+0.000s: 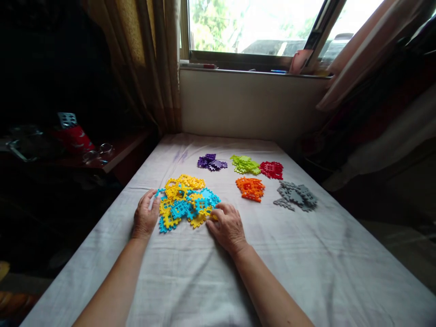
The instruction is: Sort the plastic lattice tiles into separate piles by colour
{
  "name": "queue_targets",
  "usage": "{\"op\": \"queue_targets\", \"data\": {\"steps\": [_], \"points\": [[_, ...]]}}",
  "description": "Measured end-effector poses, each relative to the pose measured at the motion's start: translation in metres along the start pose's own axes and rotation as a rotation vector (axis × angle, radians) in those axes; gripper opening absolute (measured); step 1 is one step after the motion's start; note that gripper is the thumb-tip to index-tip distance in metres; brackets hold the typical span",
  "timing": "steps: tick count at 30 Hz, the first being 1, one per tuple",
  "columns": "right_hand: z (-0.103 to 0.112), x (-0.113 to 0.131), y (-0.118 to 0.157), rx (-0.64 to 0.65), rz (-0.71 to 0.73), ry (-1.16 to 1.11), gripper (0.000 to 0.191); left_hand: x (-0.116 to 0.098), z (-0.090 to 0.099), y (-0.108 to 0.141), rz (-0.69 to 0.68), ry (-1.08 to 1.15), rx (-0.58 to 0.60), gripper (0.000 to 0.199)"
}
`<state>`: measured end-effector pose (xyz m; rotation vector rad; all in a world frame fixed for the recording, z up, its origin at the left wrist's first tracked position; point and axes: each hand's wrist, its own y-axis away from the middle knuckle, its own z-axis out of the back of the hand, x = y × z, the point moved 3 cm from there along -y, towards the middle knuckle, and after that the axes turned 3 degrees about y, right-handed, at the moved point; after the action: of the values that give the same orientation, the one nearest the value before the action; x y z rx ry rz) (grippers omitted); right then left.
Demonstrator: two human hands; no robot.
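A mixed pile of yellow and blue toothed plastic building tiles (184,208) lies on the cloth in front of me. At its left edge is my left hand (146,215), fingers loosely curved and thumb apart, the fingertips beside a blue tile's edge. My right hand (227,226) is at the pile's right side. Its fingers are bent and closed on a yellow tile (213,217), most of which the fingers hide.
Separate heaps of purple tiles (211,162), lime green tiles (245,165), red tiles (271,170), orange tiles (250,188) and grey tiles (297,196) lie farther back on the pale sheet (190,281). Eyeglasses (98,154) rest on a dark side table at left.
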<state>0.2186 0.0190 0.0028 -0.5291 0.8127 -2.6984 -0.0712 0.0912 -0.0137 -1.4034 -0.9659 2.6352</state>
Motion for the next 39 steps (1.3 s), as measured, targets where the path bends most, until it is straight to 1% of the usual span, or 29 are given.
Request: {"op": "queue_targets", "data": {"steps": [2,4,6,8,11,16,20,24,30,33,34,38,39], "points": [[0.000,0.002,-0.001,-0.010,0.043,0.025,0.005,-0.003,0.000,0.002,-0.016,0.005,0.000,0.042],[0.003,0.006,-0.002,-0.050,0.105,0.008,0.002,-0.006,-0.001,0.004,-0.035,0.006,0.002,0.041],[0.009,0.010,-0.001,-0.114,0.151,-0.036,0.005,-0.009,0.000,0.004,-0.052,0.008,0.009,0.041],[0.015,0.011,0.001,-0.184,0.155,-0.082,0.010,-0.010,-0.001,0.004,-0.062,0.010,0.016,0.041],[0.018,0.007,0.003,-0.229,0.085,-0.155,0.013,-0.011,-0.002,0.003,-0.069,0.010,0.025,0.039],[0.010,-0.008,0.006,-0.158,-0.127,-0.274,0.020,-0.010,-0.004,0.003,-0.088,-0.008,0.029,0.038],[0.005,-0.013,0.007,-0.089,-0.217,-0.292,0.022,-0.008,-0.006,0.003,-0.095,-0.044,0.023,0.036],[0.003,-0.013,0.008,-0.083,-0.247,-0.298,0.023,-0.010,-0.005,0.004,-0.103,-0.067,0.020,0.035],[0.003,-0.017,0.008,-0.145,-0.195,-0.241,0.020,-0.010,-0.004,0.004,-0.055,-0.051,0.028,0.035],[-0.002,-0.016,0.003,-0.138,-0.187,-0.182,0.021,-0.010,-0.004,0.004,-0.055,-0.048,0.019,0.034],[-0.005,-0.014,-0.001,-0.119,-0.196,-0.150,0.025,-0.010,-0.005,0.004,-0.054,-0.049,0.017,0.034],[-0.023,-0.002,-0.014,-0.014,-0.261,-0.014,0.053,-0.010,-0.006,0.004,-0.066,-0.074,0.020,0.032],[-0.027,0.001,-0.016,0.005,-0.261,0.003,0.057,-0.010,-0.006,0.005,-0.075,-0.084,0.028,0.032]]}}
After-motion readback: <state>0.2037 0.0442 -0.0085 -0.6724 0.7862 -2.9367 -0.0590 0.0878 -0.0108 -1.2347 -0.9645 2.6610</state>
